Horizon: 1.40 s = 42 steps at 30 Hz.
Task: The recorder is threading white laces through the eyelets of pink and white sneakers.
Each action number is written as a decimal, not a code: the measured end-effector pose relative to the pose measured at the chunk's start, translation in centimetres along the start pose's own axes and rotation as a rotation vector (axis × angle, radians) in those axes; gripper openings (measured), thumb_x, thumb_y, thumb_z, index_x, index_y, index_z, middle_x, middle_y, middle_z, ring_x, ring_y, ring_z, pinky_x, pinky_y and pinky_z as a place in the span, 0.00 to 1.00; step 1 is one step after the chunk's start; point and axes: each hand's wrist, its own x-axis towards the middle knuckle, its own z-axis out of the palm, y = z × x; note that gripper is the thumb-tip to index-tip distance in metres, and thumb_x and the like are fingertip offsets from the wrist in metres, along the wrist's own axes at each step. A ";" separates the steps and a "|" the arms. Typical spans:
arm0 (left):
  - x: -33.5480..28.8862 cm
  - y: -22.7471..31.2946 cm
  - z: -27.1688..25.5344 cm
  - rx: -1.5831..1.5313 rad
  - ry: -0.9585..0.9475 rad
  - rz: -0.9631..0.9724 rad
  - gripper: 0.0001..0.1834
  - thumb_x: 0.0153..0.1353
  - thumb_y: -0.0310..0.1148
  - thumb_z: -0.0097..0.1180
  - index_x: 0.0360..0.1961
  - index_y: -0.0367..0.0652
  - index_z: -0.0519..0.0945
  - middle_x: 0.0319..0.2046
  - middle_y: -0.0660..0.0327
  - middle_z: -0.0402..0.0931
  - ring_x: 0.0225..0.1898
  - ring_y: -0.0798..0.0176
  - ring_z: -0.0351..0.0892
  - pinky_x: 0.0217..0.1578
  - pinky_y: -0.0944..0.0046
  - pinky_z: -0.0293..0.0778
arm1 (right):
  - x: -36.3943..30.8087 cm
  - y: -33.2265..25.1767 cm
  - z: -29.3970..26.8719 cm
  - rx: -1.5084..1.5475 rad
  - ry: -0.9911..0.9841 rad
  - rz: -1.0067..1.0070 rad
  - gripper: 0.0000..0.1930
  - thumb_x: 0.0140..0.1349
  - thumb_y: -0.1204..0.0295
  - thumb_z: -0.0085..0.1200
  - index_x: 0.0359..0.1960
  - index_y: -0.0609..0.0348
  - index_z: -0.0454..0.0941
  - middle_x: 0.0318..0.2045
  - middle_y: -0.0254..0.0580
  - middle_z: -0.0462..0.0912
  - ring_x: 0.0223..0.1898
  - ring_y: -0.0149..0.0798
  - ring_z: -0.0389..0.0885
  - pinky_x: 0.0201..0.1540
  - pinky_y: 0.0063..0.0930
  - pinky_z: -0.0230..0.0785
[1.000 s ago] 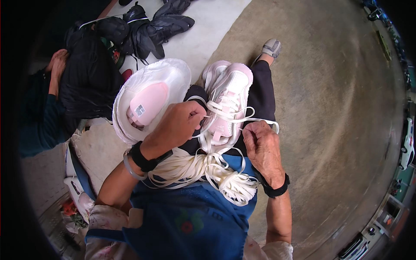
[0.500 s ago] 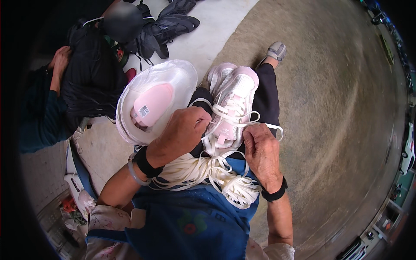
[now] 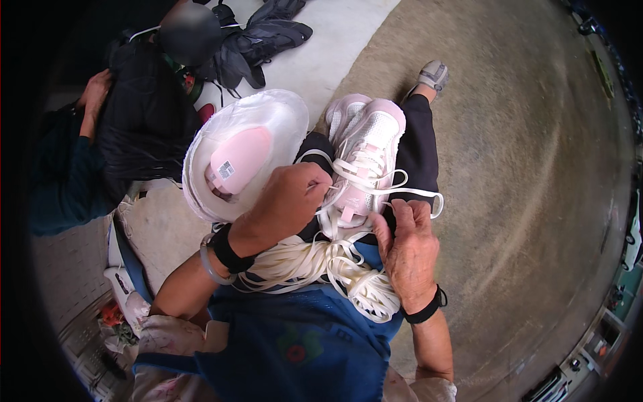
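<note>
A white and pink sneaker (image 3: 372,144) rests on my lap with its toe pointing away and its lace partly threaded. My left hand (image 3: 284,201), at the shoe's left side, pinches a white shoelace (image 3: 358,179) near the tongue. To the right of the heel opening is my right hand (image 3: 410,251), its thumb spread from the fingers. Lace passes close to these fingertips and loops out beyond them. Behind the sneaker, partly hidden, lies a second matching shoe (image 3: 343,110). A thick bundle of white laces (image 3: 365,288) lies across my blue apron (image 3: 268,335).
Left of the shoes stands a white hat-like bowl (image 3: 288,110) holding a pink insole (image 3: 244,154). Black shoes (image 3: 268,47) lie on the pale floor beyond it. A co-worker's hand (image 3: 96,87) is at the far left. Bare concrete (image 3: 522,167) stretches to the right.
My right hand has loosened, its thumb and fingers moving apart beside the lace. My left hand keeps its pinch. The whole view has shifted slightly.
</note>
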 end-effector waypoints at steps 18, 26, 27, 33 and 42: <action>0.5 -0.9 0.6 0.274 0.098 0.301 0.02 0.57 0.24 0.53 0.29 0.35 0.75 0.25 0.49 0.76 0.29 0.45 0.77 0.29 0.56 0.71 | 0.8 0.5 0.4 0.070 0.074 0.000 0.03 0.58 0.77 0.56 0.34 0.61 0.77 0.28 0.47 0.74 0.27 0.49 0.78 0.27 0.39 0.71; 0.5 -0.8 0.1 0.089 0.064 0.310 0.05 0.56 0.25 0.56 0.33 0.35 0.74 0.26 0.51 0.73 0.28 0.47 0.74 0.32 0.54 0.71 | 0.4 0.6 1.4 0.099 0.070 -0.042 0.04 0.58 0.77 0.57 0.33 0.63 0.77 0.28 0.49 0.75 0.25 0.51 0.78 0.26 0.40 0.71; 0.1 -0.4 -0.2 0.076 0.088 0.265 0.07 0.55 0.25 0.58 0.35 0.36 0.75 0.29 0.51 0.73 0.29 0.47 0.74 0.33 0.54 0.71 | 0.4 0.7 1.4 0.081 0.121 -0.064 0.06 0.58 0.75 0.58 0.36 0.62 0.76 0.30 0.49 0.75 0.25 0.51 0.78 0.26 0.40 0.71; -2.4 1.2 -0.2 0.613 0.172 0.460 0.12 0.53 0.30 0.63 0.37 0.39 0.75 0.35 0.55 0.70 0.34 0.50 0.74 0.34 0.56 0.71 | -0.8 -1.0 0.6 -0.075 0.059 0.005 0.14 0.58 0.67 0.61 0.39 0.61 0.73 0.33 0.48 0.73 0.25 0.52 0.78 0.26 0.41 0.72; -2.0 1.2 1.4 0.589 0.091 0.215 0.15 0.58 0.37 0.59 0.37 0.36 0.71 0.32 0.50 0.73 0.32 0.44 0.77 0.31 0.51 0.73 | -0.6 -1.4 1.6 -0.198 -0.021 0.051 0.12 0.60 0.68 0.57 0.36 0.64 0.70 0.32 0.53 0.74 0.26 0.56 0.78 0.28 0.46 0.72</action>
